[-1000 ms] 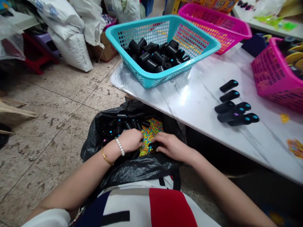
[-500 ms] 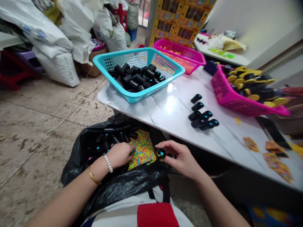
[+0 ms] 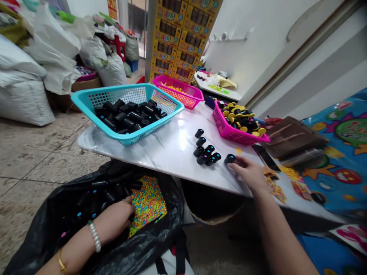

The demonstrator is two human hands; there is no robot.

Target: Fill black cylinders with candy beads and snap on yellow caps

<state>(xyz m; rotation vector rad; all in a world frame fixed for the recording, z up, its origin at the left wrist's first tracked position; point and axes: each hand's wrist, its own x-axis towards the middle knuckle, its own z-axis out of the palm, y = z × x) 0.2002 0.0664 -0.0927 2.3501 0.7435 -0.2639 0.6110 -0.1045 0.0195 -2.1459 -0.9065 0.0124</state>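
From where I stand, the right hand [image 3: 252, 173] is at the bench [image 3: 166, 154], right of the middle of the frame, its grip drawn in around the side of a single black tube [image 3: 230, 158] with a blue dot on its end. That tube is just beside a loose cluster of tubes [image 3: 207, 154], blue-dotted but for one purple, and apart from them. The left hand [image 3: 114, 219] is down in the black bag [image 3: 143, 248] at lower left, fingers curled at the edge of the small coloured beads [image 3: 149, 198]; whether its grip has hold of anything I can't make out. More tubes lie in the bag around that hand, and a heap of them fills the turquoise basket [image 3: 127, 140] at upper left. To handle the tube well, I'd keep it level with the bench top and loosen the fingers only once its base sits flat, then draw the hand back to the right, away from the cluster, so that no neighbour gets knocked. The sheen on the bench suggests a slick surface, so a light touch seems wiser than a push. With the left hand, I'd keep the wrist low and move gently, since the beads look ready to scatter; the front of the pink basket [image 3: 239, 138] is near too, so the right knuckles need some room.
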